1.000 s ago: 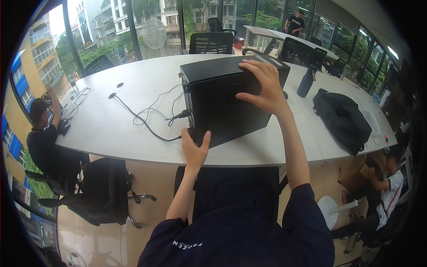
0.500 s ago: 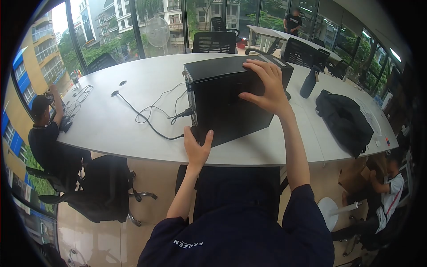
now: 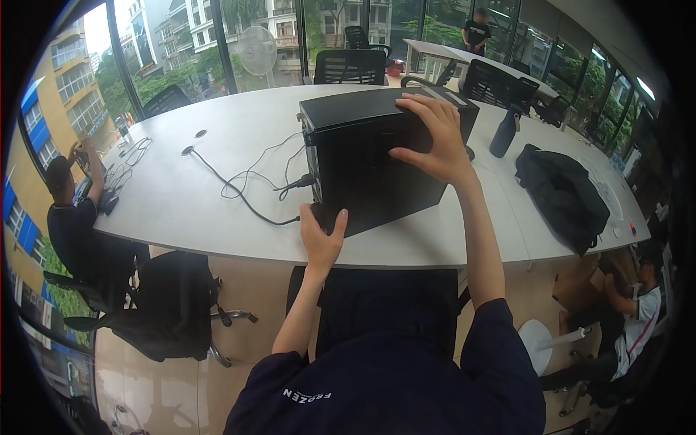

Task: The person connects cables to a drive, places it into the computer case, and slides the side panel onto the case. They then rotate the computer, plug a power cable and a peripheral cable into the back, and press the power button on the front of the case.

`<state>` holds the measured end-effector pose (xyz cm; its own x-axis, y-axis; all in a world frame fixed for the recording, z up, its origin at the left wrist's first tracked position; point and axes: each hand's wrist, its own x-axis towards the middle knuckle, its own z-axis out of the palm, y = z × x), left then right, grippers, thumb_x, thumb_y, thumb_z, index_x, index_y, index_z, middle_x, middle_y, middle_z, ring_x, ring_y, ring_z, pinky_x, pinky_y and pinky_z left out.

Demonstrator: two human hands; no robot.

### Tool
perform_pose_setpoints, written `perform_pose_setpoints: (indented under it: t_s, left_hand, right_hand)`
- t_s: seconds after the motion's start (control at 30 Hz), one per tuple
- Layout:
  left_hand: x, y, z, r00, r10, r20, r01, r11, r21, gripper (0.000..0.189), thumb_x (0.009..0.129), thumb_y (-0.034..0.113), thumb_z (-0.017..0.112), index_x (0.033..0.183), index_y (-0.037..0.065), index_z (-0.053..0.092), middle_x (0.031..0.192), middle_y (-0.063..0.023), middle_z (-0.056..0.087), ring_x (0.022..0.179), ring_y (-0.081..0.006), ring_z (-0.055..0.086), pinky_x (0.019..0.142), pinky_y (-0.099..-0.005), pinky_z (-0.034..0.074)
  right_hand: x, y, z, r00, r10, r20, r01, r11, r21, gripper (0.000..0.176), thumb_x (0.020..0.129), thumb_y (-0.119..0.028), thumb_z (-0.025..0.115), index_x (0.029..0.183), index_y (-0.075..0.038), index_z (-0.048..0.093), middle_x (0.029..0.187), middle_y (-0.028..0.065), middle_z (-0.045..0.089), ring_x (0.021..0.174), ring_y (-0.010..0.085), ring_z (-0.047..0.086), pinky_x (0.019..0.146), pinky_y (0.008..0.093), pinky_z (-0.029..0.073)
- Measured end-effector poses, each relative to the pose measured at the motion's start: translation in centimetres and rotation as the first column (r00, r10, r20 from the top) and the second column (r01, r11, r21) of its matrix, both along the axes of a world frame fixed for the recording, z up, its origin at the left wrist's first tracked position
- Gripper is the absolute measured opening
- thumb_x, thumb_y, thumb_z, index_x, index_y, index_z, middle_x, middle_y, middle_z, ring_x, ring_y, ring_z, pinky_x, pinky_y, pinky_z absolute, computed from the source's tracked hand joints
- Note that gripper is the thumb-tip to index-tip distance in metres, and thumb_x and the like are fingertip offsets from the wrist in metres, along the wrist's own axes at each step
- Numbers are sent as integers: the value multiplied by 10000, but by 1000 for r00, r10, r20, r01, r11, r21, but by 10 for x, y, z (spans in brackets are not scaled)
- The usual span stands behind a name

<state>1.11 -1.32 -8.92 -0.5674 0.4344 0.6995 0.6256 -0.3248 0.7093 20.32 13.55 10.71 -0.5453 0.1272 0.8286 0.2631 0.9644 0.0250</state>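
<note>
My left hand, thumb spread from its fingers, touches the case's lower corner; my right hand spans its upper edge and side. The case stands on the counter, beside cables.

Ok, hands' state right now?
Left hand: holding the boxy black computer tower by a bottom corner.
Right hand: open, fingers on its top edge, thumb on side.

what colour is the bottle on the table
Dark blue bottle, seen best in the head view.
</note>
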Motion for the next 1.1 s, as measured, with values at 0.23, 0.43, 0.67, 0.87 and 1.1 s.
perform_pose_setpoints:
  t_s: [0.23,0.43,0.67,0.87,1.1]
  left_hand:
    - [2,-2,4,1000,-3,25,4,1000,-24,414,903,314,762,1010,-1,515,892,-93,591,771,-171,526,637,-295,405]
    - [1,-3,1,999,-9,45,11,999,-35,413,906,328,759,1006,7,518,891,-69,590,764,-133,505,622,-273,391]
    - [-3,-7,-1,975,-154,158,152,988,29,326,942,264,726,1004,24,515,896,-32,560,779,-89,482,654,-240,365]
    - [-7,-5,-5,941,-244,234,203,961,186,244,1014,241,593,907,44,496,800,-8,465,707,-100,419,620,-256,355]
    - [-6,-8,4,857,-320,403,262,945,195,234,1091,166,384,935,51,515,789,11,464,692,-66,416,601,-241,349]
  right_hand:
    - [0,2,1,1000,16,-3,-16,1000,-12,749,695,-422,886,1340,-159,609,1397,50,580,1325,267,478,1166,440,253]
    - [-1,4,0,1000,19,-16,-19,1000,-5,752,687,-427,892,1335,-163,616,1389,46,588,1329,259,479,1166,433,253]
    - [0,4,-2,1000,2,-10,-2,1000,12,779,699,-432,885,1369,-165,588,1406,37,574,1347,254,479,1154,439,266]
    - [-1,-1,-1,999,13,-35,-14,1000,-11,761,671,-393,904,1333,-148,619,1388,46,593,1322,275,487,1168,442,277]
    - [-1,3,-2,999,6,-40,-7,1000,-11,768,663,-392,911,1335,-160,620,1386,39,593,1329,278,481,1161,434,276]
